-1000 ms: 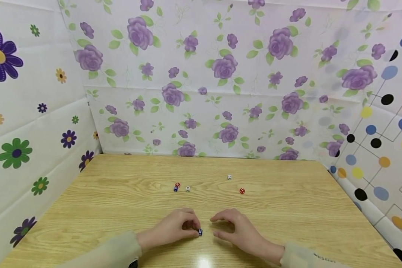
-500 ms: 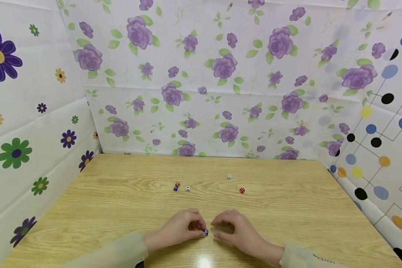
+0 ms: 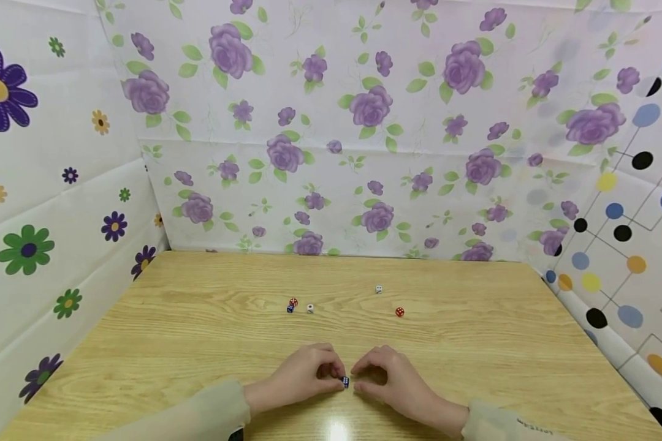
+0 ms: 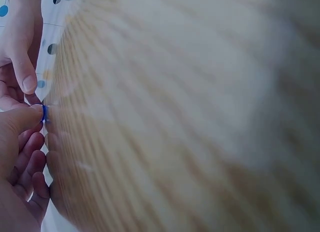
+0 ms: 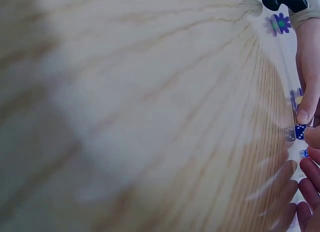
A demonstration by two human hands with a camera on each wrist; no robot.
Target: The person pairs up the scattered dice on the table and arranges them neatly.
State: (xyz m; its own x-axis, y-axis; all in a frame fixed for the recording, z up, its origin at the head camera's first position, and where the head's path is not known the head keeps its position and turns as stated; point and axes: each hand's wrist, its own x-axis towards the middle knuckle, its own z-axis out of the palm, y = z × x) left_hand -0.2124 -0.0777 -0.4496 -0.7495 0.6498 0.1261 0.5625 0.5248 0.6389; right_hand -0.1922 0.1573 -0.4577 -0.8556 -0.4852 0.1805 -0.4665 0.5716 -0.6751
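My left hand (image 3: 308,372) pinches a blue die (image 3: 345,382) with white pips between thumb and fingertips, low over the wooden table. To the right of it, my right hand (image 3: 397,383) lies with its thumb and index finger curved and spread apart, their tips close to the die and nothing held between them. From the right wrist, the blue die (image 5: 300,131) shows between the left thumb and the tip of the right thumb. In the left wrist view only a blue sliver of the die (image 4: 44,113) shows past the left thumb.
Farther back on the table (image 3: 209,331) a red die (image 3: 293,302), a blue die (image 3: 290,309) and a white die (image 3: 310,309) sit close together. Right of them lie another white die (image 3: 379,290) and a red die (image 3: 399,312). Patterned cloth (image 3: 331,184) walls off three sides.
The left hand has moved right with the blue die, closing most of the gap to the right hand. The right hand has hardly moved; the other dice stay put.
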